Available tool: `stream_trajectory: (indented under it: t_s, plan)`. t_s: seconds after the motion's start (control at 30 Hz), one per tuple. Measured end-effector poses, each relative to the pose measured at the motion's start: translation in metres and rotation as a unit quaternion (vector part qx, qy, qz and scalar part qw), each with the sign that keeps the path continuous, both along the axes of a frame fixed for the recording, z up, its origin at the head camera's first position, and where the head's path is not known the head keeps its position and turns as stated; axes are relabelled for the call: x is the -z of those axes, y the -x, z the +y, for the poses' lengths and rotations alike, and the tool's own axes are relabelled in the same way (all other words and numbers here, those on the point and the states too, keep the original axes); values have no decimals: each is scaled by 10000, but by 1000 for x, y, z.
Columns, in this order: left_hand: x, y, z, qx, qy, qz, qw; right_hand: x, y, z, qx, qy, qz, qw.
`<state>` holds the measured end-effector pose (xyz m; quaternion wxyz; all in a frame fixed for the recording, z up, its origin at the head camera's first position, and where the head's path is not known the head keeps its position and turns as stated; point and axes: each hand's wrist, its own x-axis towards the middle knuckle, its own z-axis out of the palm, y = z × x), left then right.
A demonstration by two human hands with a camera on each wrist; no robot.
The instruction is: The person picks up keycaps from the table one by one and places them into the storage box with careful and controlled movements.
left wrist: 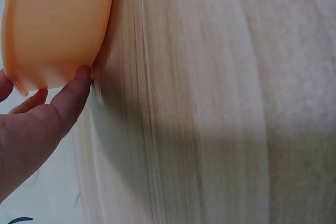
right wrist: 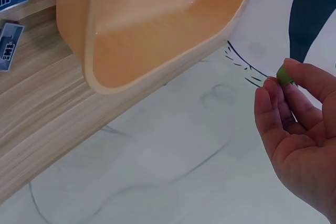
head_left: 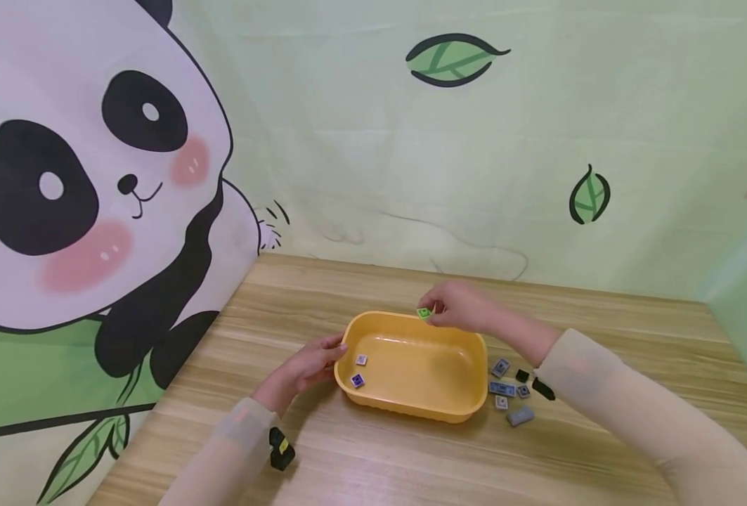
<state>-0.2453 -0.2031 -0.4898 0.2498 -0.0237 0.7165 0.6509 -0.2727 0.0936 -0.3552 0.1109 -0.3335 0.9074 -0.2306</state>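
Note:
A small green block (head_left: 424, 313) is pinched between thumb and fingertips of my right hand (head_left: 458, 306), above the far rim of a yellow plastic basin (head_left: 411, 410). The right wrist view shows the green block (right wrist: 284, 76) from the side, apart from the basin. My left hand (head_left: 310, 363) grips the basin's left end, thumb at the rim and fingers against the outer wall; the left wrist view shows those fingers (left wrist: 71, 95) near the base. Inside the basin, toward its left end, lie a whitish square piece (head_left: 361, 360) and a dark blue square piece (head_left: 357, 381).
Right of the basin, several small pieces lie on the wooden table (head_left: 373, 464), among them a blue-grey bar (head_left: 502, 388), a grey block (head_left: 521, 417) and a black cube (head_left: 522, 375). Behind the table hangs a pale green backdrop (head_left: 348, 154) with a panda print.

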Motion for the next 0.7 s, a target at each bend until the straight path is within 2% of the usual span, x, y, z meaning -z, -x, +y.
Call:
stream_trajectory:
  t_s: [0.27, 0.5, 0.7]
  plan:
    - [0, 1, -1, -88, 69, -27, 9999, 5, 4, -13, -101, -78, 140, 9998]
    - [-1, 1, -1, -101, 77, -67, 9999, 11, 9, -27, -96, -148, 93, 9998]
    - [-3, 0, 0, -84, 10, -101, 9999, 17, 13, -36, -262, -210, 190, 9993]
